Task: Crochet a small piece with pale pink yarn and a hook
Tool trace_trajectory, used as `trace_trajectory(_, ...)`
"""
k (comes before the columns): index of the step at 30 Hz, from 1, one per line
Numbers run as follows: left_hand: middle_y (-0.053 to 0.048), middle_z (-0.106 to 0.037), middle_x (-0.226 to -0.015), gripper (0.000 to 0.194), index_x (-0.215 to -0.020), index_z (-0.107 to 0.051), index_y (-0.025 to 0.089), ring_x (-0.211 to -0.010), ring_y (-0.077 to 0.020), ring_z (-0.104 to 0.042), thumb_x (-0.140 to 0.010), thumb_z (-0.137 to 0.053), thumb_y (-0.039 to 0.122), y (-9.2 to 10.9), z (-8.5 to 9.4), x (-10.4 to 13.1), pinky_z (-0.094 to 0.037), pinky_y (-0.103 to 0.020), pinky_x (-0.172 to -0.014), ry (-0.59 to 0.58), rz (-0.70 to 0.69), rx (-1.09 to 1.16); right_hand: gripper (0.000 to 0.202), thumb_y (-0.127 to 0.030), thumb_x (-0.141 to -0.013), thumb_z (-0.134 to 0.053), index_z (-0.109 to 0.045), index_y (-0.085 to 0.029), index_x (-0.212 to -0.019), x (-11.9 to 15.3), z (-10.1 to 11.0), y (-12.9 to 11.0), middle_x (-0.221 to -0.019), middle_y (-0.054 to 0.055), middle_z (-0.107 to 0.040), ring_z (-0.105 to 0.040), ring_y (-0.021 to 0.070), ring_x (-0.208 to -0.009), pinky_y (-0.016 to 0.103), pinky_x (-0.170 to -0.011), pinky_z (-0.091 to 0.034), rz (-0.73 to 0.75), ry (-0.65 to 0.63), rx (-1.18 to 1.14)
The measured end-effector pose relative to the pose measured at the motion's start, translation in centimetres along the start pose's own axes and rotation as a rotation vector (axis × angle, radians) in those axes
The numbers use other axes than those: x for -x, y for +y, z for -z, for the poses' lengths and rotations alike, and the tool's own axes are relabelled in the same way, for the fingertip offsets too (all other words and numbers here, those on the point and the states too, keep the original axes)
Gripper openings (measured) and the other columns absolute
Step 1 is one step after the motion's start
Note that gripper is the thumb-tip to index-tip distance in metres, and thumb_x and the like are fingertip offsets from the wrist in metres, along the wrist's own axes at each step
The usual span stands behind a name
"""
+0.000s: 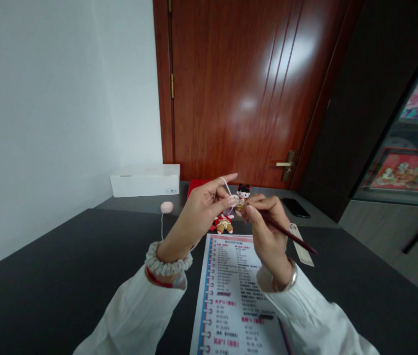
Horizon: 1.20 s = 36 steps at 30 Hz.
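Note:
Between the thumb and fingers of my left hand (pixel 209 204) is a small pale pink crochet piece (pixel 234 200). A strand of yarn (pixel 226 185) runs from it up over the raised index finger. My right hand (pixel 270 229) grips a dark brown crochet hook (pixel 290 232), its tip at the piece. A small ball of pale pink yarn (pixel 166 207) lies on the table left of my left wrist, its strand trailing toward me. Behind my hands are a crocheted doll (pixel 243 192) with black hair buns and a second doll-like figure (pixel 224 224) in red and tan, partly hidden.
A spiral-bound printed pattern sheet (pixel 231 286) lies below my hands on the dark table (pixel 83 276). Toward the back are a white box (pixel 144 181), a red object (pixel 195 186) and a black phone (pixel 296 207). A pale flat strip (pixel 302 249) lies right of my right hand.

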<state>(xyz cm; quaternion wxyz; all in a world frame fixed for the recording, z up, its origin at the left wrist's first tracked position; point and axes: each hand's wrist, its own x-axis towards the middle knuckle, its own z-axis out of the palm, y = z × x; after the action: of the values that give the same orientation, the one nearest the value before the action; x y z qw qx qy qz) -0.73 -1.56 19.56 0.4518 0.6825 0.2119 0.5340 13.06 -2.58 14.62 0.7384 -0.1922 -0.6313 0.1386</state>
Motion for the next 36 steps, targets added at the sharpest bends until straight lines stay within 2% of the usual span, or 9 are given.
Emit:
trace_trajectory(3,0.003,-0.056,-0.069,0.050,-0.130,-0.056,0.015,-0.070,-0.0112,-0.053,-0.081,-0.065,0.021,0.3,0.1,0.0,-0.044,-0.026,-0.075,0.043,-0.049,-0.099,0.013,-0.020,-0.088,-0.057,-0.052,-0.023,-0.077,-0.4,0.5,-0.5,-0.068,-0.003,-0.054,-0.050,0.0130,-0.061,0.028,-0.058,-0.041,-0.070,0.006,-0.092)
trace_trajectory(8,0.000,-0.060,-0.077,0.041,-0.124,-0.061,0.018,-0.076,-0.0134,-0.056,-0.083,-0.062,0.020,-0.1,0.4,-0.1,-0.045,-0.027,-0.076,0.012,-0.156,-0.251,0.010,-0.014,-0.086,-0.060,-0.057,-0.022,-0.080,-0.6,1.2,-1.3,-0.075,0.000,-0.061,-0.056,0.0153,-0.071,0.032,-0.066,-0.043,0.022,-0.125,0.083)
trace_trajectory(13,-0.004,-0.064,-0.083,0.021,-0.103,-0.070,0.018,-0.093,-0.0173,-0.059,-0.084,-0.060,0.019,-0.5,0.8,0.0,-0.044,-0.030,-0.086,-0.038,-0.204,-0.339,0.015,-0.017,-0.088,-0.057,-0.055,-0.021,-0.074,-0.9,1.6,-1.6,-0.065,-0.003,-0.052,-0.048,0.0118,-0.058,0.027,-0.054,-0.039,-0.124,-0.082,-0.036)
trace_trajectory(15,-0.004,-0.065,-0.084,0.019,-0.099,-0.070,0.018,-0.090,-0.0169,-0.059,-0.084,-0.060,0.018,-0.5,1.0,0.0,-0.044,-0.030,-0.086,-0.050,-0.213,-0.350,0.012,-0.014,-0.087,-0.058,-0.057,-0.021,-0.078,-1.1,2.0,-1.8,-0.070,-0.002,-0.056,-0.054,0.0134,-0.065,0.029,-0.060,-0.043,-0.034,-0.176,0.043)
trace_trajectory(19,-0.002,-0.061,-0.080,0.029,-0.111,-0.067,0.016,-0.079,-0.0137,-0.056,-0.083,-0.060,0.016,-0.6,1.5,0.0,-0.044,-0.029,-0.081,-0.080,-0.202,-0.349,0.013,-0.008,-0.084,-0.059,-0.060,-0.020,-0.083,-1.2,2.9,-1.9,-0.077,0.002,-0.063,-0.059,0.0158,-0.073,0.033,-0.067,-0.045,0.140,-0.343,0.110)
trace_trajectory(25,0.002,-0.057,-0.075,0.042,-0.123,-0.061,0.015,-0.074,-0.0110,-0.054,-0.080,-0.064,0.015,-0.5,1.4,0.2,-0.045,-0.027,-0.078,-0.128,-0.115,-0.215,0.013,-0.016,-0.082,-0.064,-0.057,-0.020,-0.071,-1.7,2.6,-1.1,-0.061,-0.003,-0.056,-0.048,0.0111,-0.055,0.025,-0.050,-0.037,-0.190,-0.188,-0.298)
trace_trajectory(30,0.003,-0.056,-0.071,0.057,-0.132,-0.052,0.014,-0.070,-0.0104,-0.055,-0.077,-0.066,0.013,-0.3,0.4,0.3,-0.048,-0.025,-0.072,-0.119,-0.027,-0.029,0.020,-0.024,-0.082,-0.063,-0.051,-0.021,-0.066,-1.6,0.9,-0.8,-0.056,-0.005,-0.048,-0.039,0.0093,-0.049,0.020,-0.042,-0.031,-0.406,-0.170,-0.503)
trace_trajectory(33,0.002,-0.058,-0.074,0.065,-0.139,-0.043,0.013,-0.072,-0.0108,-0.057,-0.078,-0.066,0.014,-0.4,0.0,0.5,-0.048,-0.025,-0.072,-0.099,0.016,0.032,0.017,-0.025,-0.085,-0.061,-0.052,-0.021,-0.072,-1.2,0.5,-0.3,-0.063,-0.004,-0.052,-0.045,0.0103,-0.053,0.023,-0.047,-0.037,-0.269,-0.129,-0.329)
trace_trajectory(36,0.002,-0.058,-0.073,0.066,-0.140,-0.041,0.012,-0.070,-0.0098,-0.056,-0.079,-0.066,0.015,-0.8,-0.2,0.6,-0.046,-0.024,-0.069,-0.052,0.054,0.093,0.009,-0.014,-0.086,-0.059,-0.056,-0.023,-0.083,-0.6,1.0,0.9,-0.076,-0.001,-0.060,-0.056,0.0138,-0.068,0.029,-0.061,-0.045,0.127,-0.144,0.119)
